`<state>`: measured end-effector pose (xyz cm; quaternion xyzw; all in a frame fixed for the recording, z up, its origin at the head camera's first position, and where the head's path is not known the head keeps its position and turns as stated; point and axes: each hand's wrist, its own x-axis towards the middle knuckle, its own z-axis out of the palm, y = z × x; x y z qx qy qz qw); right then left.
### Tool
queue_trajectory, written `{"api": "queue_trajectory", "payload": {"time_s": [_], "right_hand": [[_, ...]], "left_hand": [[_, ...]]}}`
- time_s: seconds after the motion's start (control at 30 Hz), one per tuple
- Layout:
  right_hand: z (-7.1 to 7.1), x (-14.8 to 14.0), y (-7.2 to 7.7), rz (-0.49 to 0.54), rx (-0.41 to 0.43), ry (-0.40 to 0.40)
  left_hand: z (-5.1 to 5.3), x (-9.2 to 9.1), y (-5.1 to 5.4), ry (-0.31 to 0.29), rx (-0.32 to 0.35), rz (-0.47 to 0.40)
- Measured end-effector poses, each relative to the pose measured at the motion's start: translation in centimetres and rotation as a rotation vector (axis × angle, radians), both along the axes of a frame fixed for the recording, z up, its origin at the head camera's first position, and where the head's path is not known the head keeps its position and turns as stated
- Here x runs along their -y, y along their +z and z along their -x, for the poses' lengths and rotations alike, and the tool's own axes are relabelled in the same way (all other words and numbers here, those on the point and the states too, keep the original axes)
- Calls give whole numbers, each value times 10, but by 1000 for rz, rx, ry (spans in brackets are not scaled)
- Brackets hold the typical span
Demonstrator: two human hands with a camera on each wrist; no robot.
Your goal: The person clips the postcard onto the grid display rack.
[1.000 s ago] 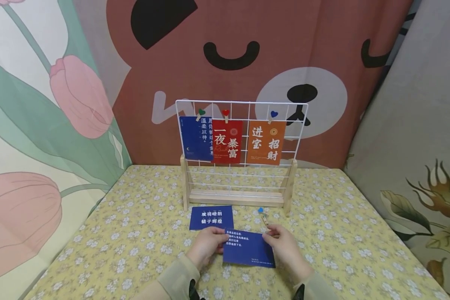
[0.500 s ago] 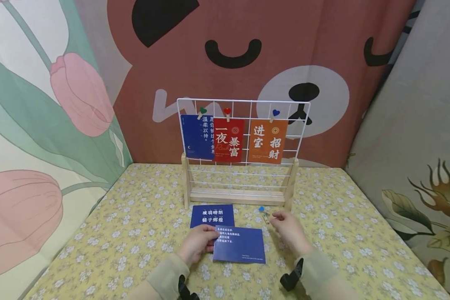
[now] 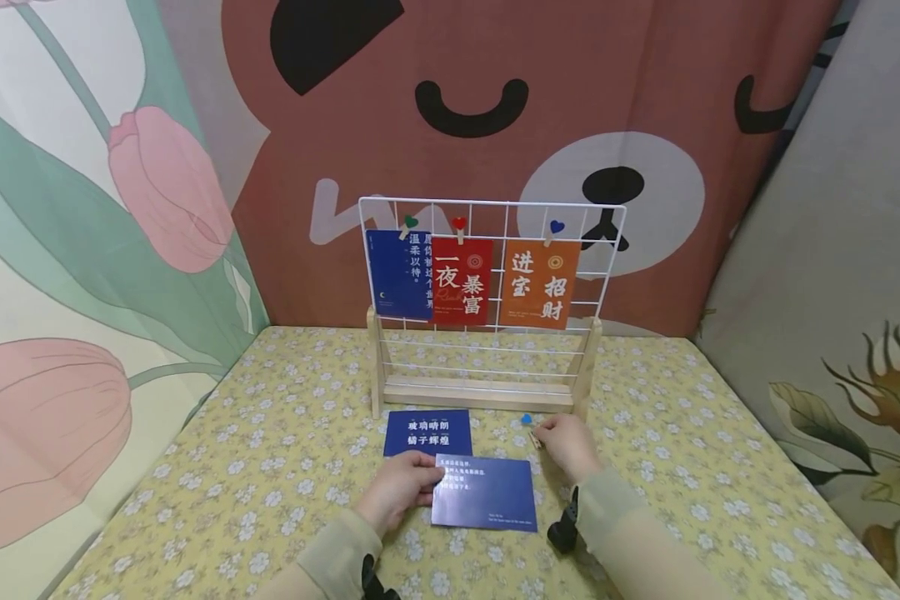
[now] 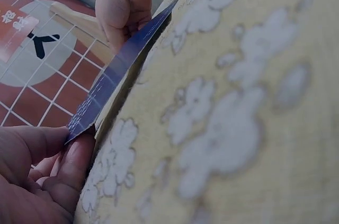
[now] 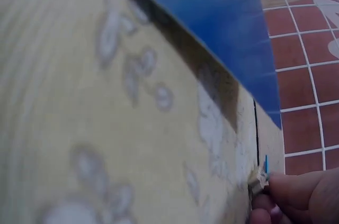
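Observation:
My left hand (image 3: 397, 492) pinches the left edge of a blue card (image 3: 483, 492) with white writing, thumb on top. In the left wrist view the card (image 4: 124, 68) slants just above the cloth. My right hand (image 3: 570, 446) is at a small wooden clothespin (image 3: 535, 437) with a blue heart, near the rack's right foot. The right wrist view has this clothespin (image 5: 258, 181) between the thumb and fingers; the other fingers are mostly cut off. Another blue card (image 3: 427, 432) lies flat behind the held one.
A white wire grid rack (image 3: 487, 354) on a wooden stand is at the back. On it hang a blue card (image 3: 397, 279), a red card (image 3: 461, 283) and an orange card (image 3: 536, 283), each under a heart clothespin. Yellow flowered cloth (image 3: 270, 467) covers the table; printed curtains surround it.
My right hand has let go of the blue card's right edge and moved up to the clothespin, taking hold of it. The left hand has shifted the card slightly left.

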<state>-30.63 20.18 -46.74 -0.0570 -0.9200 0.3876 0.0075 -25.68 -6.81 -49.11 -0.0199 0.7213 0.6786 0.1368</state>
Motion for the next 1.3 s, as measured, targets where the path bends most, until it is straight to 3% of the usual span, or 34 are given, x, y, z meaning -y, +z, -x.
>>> {"api": "queue_trajectory", "payload": {"time_s": [0.37,0.73,0.93,1.3], "right_hand": [[7,11,3,-105,-24,37],[10,14,1,-99,-15,78],[9,14,1,-120,-54,110],[2,8,4,56,-22,98]], "left_hand": [[-3,0,2,2,-14,15],[-3,0,2,-5,-10,22],[-3,0,1,-5,-14,24],[-3,0,0,-2,-17,12]]}}
